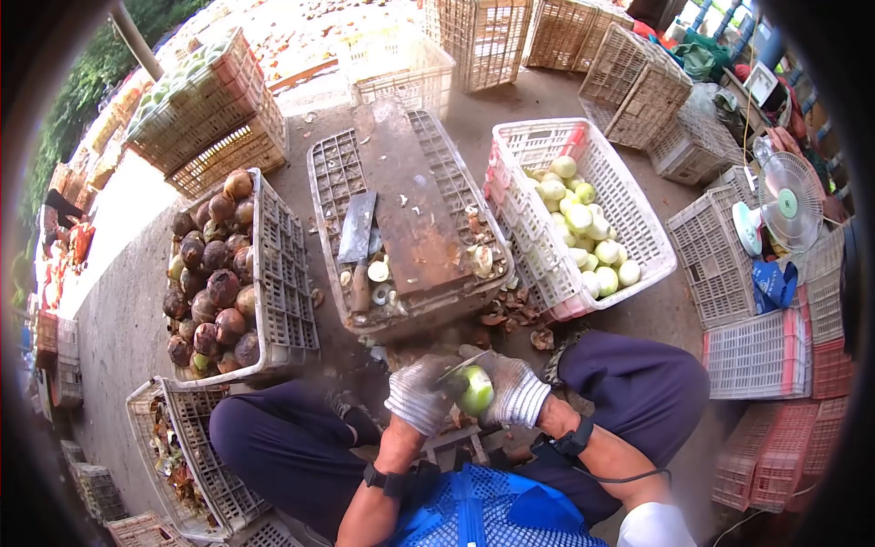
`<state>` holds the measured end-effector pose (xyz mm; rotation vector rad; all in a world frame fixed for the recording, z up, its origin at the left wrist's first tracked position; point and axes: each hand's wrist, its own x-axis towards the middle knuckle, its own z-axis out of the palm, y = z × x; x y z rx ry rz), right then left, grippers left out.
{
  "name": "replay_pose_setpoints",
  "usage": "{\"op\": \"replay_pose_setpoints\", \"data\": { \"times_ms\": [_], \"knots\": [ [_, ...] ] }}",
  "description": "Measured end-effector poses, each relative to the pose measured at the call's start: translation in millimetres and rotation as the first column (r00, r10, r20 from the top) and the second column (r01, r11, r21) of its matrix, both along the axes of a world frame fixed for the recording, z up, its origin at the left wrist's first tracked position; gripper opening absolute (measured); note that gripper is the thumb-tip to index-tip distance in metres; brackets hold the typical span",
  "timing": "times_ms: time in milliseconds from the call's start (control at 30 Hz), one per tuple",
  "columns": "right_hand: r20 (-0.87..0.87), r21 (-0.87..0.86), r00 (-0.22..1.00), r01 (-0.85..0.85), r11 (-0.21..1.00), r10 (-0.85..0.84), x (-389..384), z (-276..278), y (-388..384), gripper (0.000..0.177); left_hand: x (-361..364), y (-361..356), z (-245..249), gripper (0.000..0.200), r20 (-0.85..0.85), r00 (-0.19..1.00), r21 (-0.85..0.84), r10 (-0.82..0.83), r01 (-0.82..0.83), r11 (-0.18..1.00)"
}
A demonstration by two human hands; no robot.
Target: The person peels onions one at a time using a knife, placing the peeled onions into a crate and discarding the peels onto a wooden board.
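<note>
My left hand (419, 394) and my right hand (513, 387), both in whitish knit gloves with dark, soiled fingers, meet low in front of me. Between them is a round onion-like bulb (476, 392), glossy green and white, with the fingers of both hands closed about it. Across its top runs a thin blade (458, 366); I cannot tell which hand grips it. Just ahead of the hands stands an upturned crate (339, 182) with a worn wooden board (415, 210) on top. A cleaver (357, 228) lies beside the board, its wooden handle toward me.
A crate (285, 264) of dark brown-red bulbs stands left, a white crate (638, 219) of pale peeled ones right. Peelings (510, 310) litter the floor. A scrap crate (196, 428) sits by my left knee. Stacked crates (756, 356) and a fan (791, 202) are at right.
</note>
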<state>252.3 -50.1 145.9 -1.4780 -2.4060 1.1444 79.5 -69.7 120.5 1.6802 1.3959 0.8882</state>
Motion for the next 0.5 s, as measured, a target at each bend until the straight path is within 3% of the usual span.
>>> {"op": "replay_pose_setpoints", "data": {
  "times_ms": [100, 267, 367, 467, 500],
  "knots": [
    [-0.09, 0.027, 0.995, -0.032, 0.999, 0.035, 2.0, 4.5, -0.9, 0.079, 0.4, -1.1, -0.9, 0.021, 0.055, 0.996, -0.029, 0.073, -0.072, 0.997],
    [-0.199, 0.022, 0.979, 0.058, 0.998, -0.053, 6.9, -9.0, -5.9, 0.078, 3.9, -5.2, -8.3, 0.018, 0.218, 0.951, -0.12, 0.219, -0.196, 0.973],
    [-0.199, -0.022, 0.977, 0.077, 0.997, -0.08, 2.9, 2.0, -4.0, 0.078, 3.7, -4.1, 4.9, 0.015, 0.053, 0.974, -0.111, 0.22, -0.213, 0.971],
    [-0.204, -0.031, 0.974, 0.098, 0.995, -0.102, -0.9, 1.4, -6.4, 0.077, 5.2, -7.3, -8.9, 0.014, 0.164, 0.943, -0.125, 0.289, -0.271, 0.954],
    [-0.187, -0.023, 0.976, 0.113, 0.993, -0.115, -1.4, -1.1, -7.6, 0.077, 4.6, -7.2, -8.4, 0.014, 0.242, 0.913, -0.213, 0.327, -0.279, 0.936]
  ]
}}
